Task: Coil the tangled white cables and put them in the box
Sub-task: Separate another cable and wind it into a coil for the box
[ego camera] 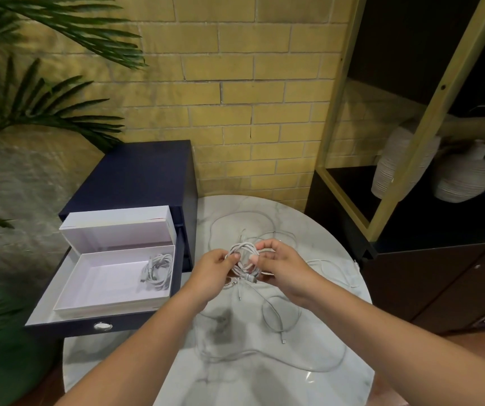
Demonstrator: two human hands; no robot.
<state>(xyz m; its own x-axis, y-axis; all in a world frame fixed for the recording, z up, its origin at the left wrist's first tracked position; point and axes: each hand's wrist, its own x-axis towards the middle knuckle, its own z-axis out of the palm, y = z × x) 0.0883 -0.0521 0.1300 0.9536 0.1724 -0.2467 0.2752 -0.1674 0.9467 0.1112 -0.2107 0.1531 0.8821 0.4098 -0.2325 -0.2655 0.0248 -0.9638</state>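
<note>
Both hands, left (212,266) and right (276,263), pinch a coiled white cable (242,259) to stop it unwinding before transfer to the open white cardboard box (112,300).

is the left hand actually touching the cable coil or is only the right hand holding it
Touching. The head view shows the left hand pinching the cable coil at its left edge, while the right hand grips its right side.

No text, label, brand or number legible to us anywhere, not on the box (100,284) or cables (243,248).
</note>
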